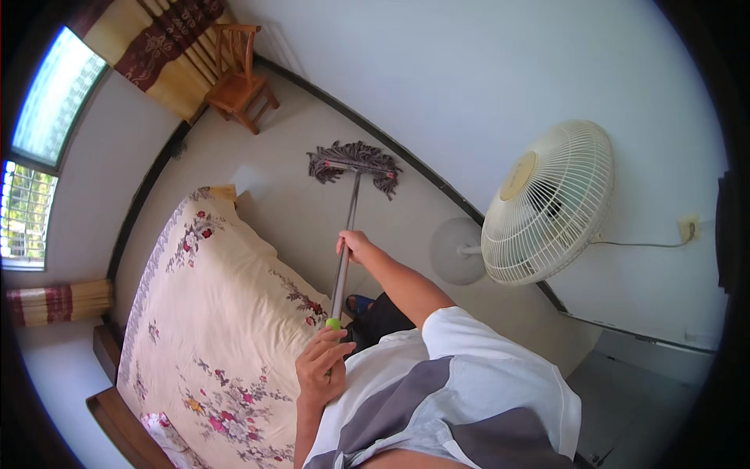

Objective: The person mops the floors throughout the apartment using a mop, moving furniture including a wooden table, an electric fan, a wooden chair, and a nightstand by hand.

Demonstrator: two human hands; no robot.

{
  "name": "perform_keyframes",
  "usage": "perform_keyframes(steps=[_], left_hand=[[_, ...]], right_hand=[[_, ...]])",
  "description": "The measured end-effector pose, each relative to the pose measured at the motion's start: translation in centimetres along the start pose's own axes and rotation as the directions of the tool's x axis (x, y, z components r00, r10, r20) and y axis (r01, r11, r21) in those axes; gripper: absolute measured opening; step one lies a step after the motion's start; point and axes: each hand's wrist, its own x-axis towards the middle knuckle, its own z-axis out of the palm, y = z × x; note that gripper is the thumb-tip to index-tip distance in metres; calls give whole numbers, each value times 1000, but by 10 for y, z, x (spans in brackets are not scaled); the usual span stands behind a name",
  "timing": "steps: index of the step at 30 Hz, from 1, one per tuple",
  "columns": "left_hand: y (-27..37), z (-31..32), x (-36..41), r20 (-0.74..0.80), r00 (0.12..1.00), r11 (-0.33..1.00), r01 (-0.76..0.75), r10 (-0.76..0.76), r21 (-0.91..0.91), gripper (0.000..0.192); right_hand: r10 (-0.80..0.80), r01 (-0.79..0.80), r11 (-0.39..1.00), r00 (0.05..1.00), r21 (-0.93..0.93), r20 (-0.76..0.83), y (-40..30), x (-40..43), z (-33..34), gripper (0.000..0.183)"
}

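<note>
A flat mop with grey-brown strands point(354, 159) lies on the tiled floor near the dark skirting. Its metal pole point(353, 205) slants down towards me. Further along the pole, my right hand point(353, 245) is closed round the metal, with the arm stretched forward. Close to my body, my left hand point(321, 360) holds the upper end of the handle at its green grip point(333, 323), some fingers loosely spread. The part of the grip behind those fingers is hidden.
A bed with a floral cover point(234, 281) stands at my left. On the right are a standing fan point(548, 202), its round base point(458, 251) and a cord to a wall socket point(689, 228). A wooden chair point(237, 91) stands by the curtain point(161, 50).
</note>
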Motion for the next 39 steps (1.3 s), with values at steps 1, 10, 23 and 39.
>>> perform_keyframes(steps=[1,10,23,39], left_hand=[[1,-3,1,31,999,999,-24,25,-43,26],[-17,-35,7,170,980,928,159,-106,-338,25],[-54,-64,23,-88,883,666,280,-462,-691,19],[-56,-90,110,-325,767,833,522,-553,-184,19]], right_hand=[[-6,7,997,1000,72,-6,-1,-4,-7,22],[-64,126,946,976,298,-209,20,-38,-61,10],[218,-168,975,835,144,-505,16,-1,-8,10],[275,-277,954,961,-113,-38,-51,110,162,21]])
